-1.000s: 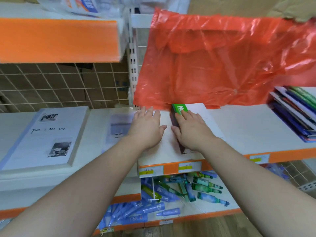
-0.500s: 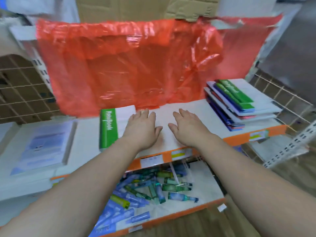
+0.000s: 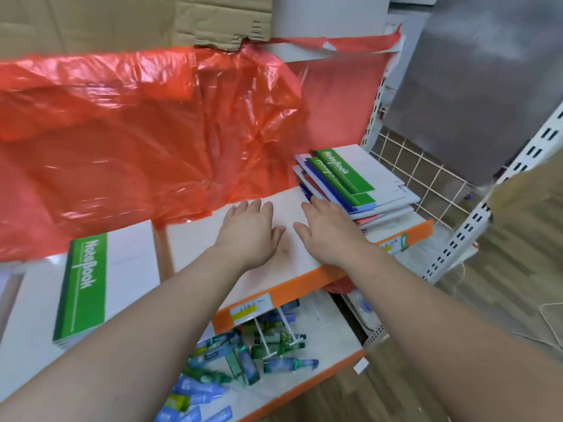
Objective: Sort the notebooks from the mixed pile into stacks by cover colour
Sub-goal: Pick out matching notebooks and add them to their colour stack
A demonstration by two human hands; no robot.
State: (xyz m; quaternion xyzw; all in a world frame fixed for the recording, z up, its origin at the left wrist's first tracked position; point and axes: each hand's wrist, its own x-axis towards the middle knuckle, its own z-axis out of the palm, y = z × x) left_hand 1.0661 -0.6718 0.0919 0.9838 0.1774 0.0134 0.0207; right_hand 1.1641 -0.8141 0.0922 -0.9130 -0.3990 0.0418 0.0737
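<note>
A green notebook (image 3: 80, 287) is lying flat at the shelf's (image 3: 195, 242) near left, well apart from both hands. The left hand (image 3: 253, 231) and right hand (image 3: 330, 233) are spreading flat over bare shelf, fingers straight, gripping nothing. The mixed pile (image 3: 356, 187) is sitting just beside the right fingertips (image 3: 315, 205). Judged light, thin, bendy, slick-covered; gripping the top copy's near edge is looking soundest.

Left hand (image 3: 253, 231) and right hand (image 3: 329, 229) are bare (forearms too, to the frame's edge).
</note>
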